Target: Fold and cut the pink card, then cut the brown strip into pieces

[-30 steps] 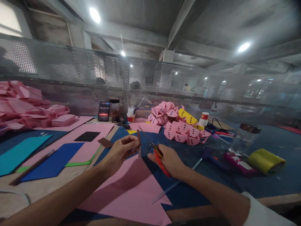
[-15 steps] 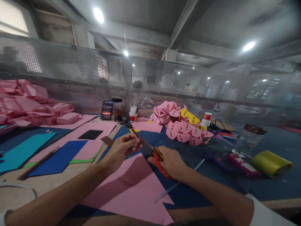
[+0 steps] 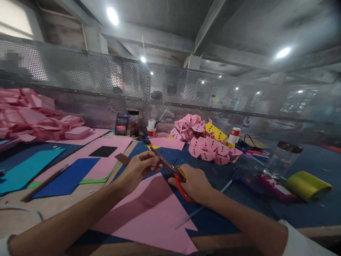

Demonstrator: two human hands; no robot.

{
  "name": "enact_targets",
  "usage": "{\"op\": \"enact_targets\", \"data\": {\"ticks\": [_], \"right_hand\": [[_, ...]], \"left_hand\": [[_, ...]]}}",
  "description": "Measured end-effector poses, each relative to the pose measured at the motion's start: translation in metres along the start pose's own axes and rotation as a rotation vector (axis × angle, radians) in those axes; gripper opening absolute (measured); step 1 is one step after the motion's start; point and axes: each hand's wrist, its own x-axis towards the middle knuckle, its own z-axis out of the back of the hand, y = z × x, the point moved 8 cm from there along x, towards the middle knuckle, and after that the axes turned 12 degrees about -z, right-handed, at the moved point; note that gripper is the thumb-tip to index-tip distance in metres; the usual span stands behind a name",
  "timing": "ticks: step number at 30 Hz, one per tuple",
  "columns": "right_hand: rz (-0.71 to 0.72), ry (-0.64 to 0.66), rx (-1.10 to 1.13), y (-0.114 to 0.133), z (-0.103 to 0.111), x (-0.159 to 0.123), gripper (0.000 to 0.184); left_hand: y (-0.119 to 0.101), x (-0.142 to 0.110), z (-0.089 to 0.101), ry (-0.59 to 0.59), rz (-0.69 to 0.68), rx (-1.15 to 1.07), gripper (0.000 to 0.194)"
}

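My left hand point(image 3: 141, 167) pinches a narrow brown strip point(image 3: 122, 158), whose end sticks out to the left of the fingers. My right hand point(image 3: 194, 183) is closed around the scissors point(image 3: 183, 191), which have red and yellow handles. The scissors' blades point up and left and reach the left fingertips; exactly where they meet the strip is hard to see. Below both hands lies a large pink sheet point(image 3: 149, 213) with a notch at its right edge.
To the left are a blue sheet point(image 3: 66, 177), a turquoise sheet point(image 3: 32, 170), a black piece point(image 3: 103, 152) and a pink pile point(image 3: 32, 117). Dotted pink pieces point(image 3: 210, 149) lie ahead. A clear jar point(image 3: 282, 161) and a yellow roll point(image 3: 309, 186) stand and lie right.
Both hands keep nearly the same place and the same hold. The scissors' blades show slightly broader than before, and the view has shifted very little.
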Motion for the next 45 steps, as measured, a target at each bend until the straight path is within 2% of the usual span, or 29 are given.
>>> {"op": "enact_targets", "data": {"ticks": [20, 37, 45], "right_hand": [[0.036, -0.062, -0.097, 0.0029, -0.0009, -0.0027, 0.051], [0.036, -0.080, -0.131, 0.0016, -0.0016, -0.0010, 0.046], [0.054, -0.144, -0.109, 0.0004, 0.0003, 0.0005, 0.044]], "left_hand": [[0.0080, 0.0012, 0.0016, 0.038, 0.028, 0.030, 0.016], [0.0034, -0.0001, 0.0006, 0.027, 0.022, 0.054, 0.019], [-0.0001, -0.0014, -0.0026, 0.039, 0.012, 0.025, 0.017]]}}
